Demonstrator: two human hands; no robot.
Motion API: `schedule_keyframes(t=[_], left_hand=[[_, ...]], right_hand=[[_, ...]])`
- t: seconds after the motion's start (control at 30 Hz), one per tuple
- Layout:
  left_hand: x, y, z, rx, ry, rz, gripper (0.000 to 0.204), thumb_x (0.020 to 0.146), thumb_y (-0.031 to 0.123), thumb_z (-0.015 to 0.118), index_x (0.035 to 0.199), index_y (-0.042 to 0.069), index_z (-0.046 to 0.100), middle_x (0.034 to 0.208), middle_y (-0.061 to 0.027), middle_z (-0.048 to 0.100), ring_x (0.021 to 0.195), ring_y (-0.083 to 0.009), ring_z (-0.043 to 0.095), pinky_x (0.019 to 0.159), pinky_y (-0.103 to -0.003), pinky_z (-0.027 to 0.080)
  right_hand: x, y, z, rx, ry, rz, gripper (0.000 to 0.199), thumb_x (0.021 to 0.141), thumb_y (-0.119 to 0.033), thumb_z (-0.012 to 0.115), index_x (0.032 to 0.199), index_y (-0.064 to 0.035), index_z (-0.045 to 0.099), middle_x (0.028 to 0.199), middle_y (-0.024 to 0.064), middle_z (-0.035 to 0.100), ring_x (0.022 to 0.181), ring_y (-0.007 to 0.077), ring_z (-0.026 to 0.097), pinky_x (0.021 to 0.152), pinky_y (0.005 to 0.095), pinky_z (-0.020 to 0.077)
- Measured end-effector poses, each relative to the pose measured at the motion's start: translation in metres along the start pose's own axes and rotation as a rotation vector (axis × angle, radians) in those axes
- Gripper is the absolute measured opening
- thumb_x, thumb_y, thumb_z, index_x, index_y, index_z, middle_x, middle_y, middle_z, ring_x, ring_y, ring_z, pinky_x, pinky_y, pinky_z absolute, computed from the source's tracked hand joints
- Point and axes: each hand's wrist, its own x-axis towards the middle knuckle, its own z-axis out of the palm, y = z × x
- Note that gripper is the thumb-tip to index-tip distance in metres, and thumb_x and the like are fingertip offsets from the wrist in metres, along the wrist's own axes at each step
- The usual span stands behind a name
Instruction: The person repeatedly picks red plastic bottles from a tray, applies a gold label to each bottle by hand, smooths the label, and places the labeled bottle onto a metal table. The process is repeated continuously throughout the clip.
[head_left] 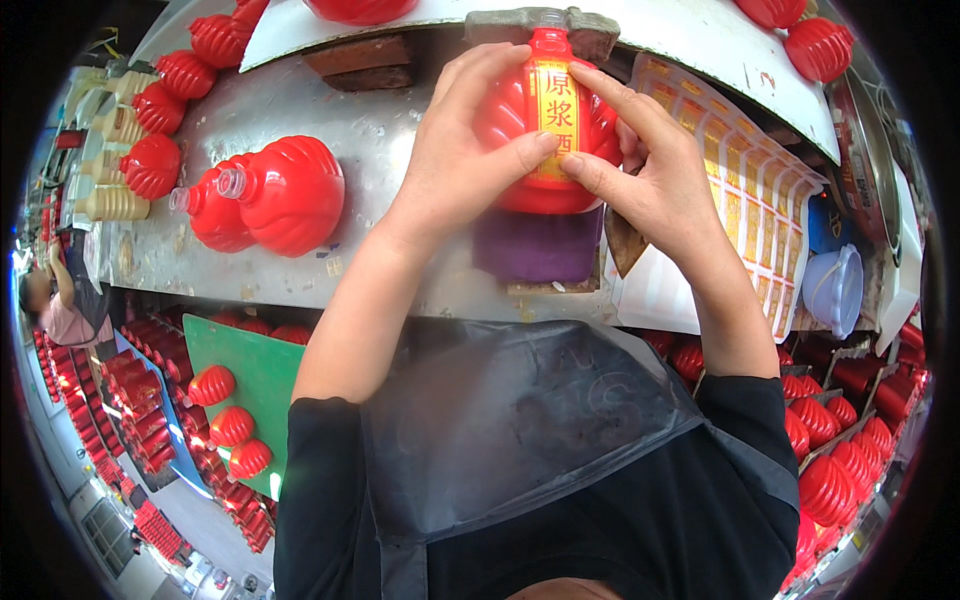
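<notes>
Pressing from both sides, the left hand [470, 150] and right hand [650, 170] are clamped on a red ribbed bottle [545, 130], thumbs meeting on its yellow label [555, 110]. The bottle rests on a purple cloth [535, 245] on the metal tabletop [380, 130], its neck against a grey block [590, 30]. Just right of the hands lies a sheet of yellow labels [750, 200], with a pale plastic tub [835, 290] past it. To the left, two more red bottles [270, 195] lie on their sides. Crates of red bottles [850, 450] crowd below the tabletop, and a green board [255, 375] carries three more.
</notes>
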Motion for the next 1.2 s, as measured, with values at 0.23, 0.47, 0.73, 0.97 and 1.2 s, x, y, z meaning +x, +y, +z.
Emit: schedule_keyframes(t=[0.23,0.47,0.73,0.97,1.2], left_hand=[[0.0,0.0,0.0,0.038,-0.012,0.009,0.071,0.079,0.02,0.084,0.142,0.004,0.056,0.144,-0.0167,0.053,0.137,-0.0319,0.052,0.116,-0.041,0.043],[0.0,-0.002,0.001,-0.115,-0.004,-0.081,0.072,0.08,0.02,0.084,0.144,0.004,0.054,0.146,-0.0167,0.052,0.138,-0.0305,0.052,0.116,-0.041,0.043],[0.0,-0.002,0.005,-0.053,-0.009,-0.096,0.073,0.079,0.021,0.084,0.144,0.004,0.054,0.145,-0.0162,0.052,0.137,-0.0308,0.052,0.116,-0.041,0.043],[0.0,0.0,0.002,0.071,-0.045,-0.059,0.077,0.083,0.022,0.086,0.149,0.005,0.05,0.146,-0.0114,0.049,0.136,-0.0243,0.05,0.116,-0.038,0.044],[0.0,0.002,0.002,0.09,-0.061,-0.059,0.079,0.085,0.023,0.087,0.152,0.007,0.047,0.149,-0.009,0.044,0.139,-0.0222,0.047,0.118,-0.038,0.043]], right_hand=[[-0.001,0.0,0.002,-0.008,0.007,-0.019,0.074,0.081,-0.027,0.086,0.15,-0.0193,0.061,0.083,-0.002,0.043,0.072,0.01,0.042,0.062,0.025,0.04],[0.005,0.005,-0.012,0.273,-0.159,0.162,0.063,0.093,-0.029,0.078,0.152,-0.0188,0.059,0.079,-0.0056,0.041,0.072,0.0063,0.039,0.064,0.0223,0.0361],[0.006,0.001,-0.003,0.09,-0.043,0.072,0.066,0.09,-0.03,0.082,0.151,-0.0187,0.06,0.074,-0.0075,0.031,0.068,0.0066,0.034,0.06,0.0239,0.0311],[0.007,0.002,-0.003,0.079,-0.038,0.069,0.068,0.087,-0.032,0.084,0.15,-0.0183,0.061,0.073,-0.0069,0.03,0.067,0.0072,0.034,0.059,0.0249,0.0302],[0.007,0.001,-0.003,0.064,-0.042,0.067,0.069,0.087,-0.034,0.085,0.15,-0.0181,0.061,0.073,-0.0061,0.032,0.067,0.0074,0.035,0.06,0.0249,0.0307]])
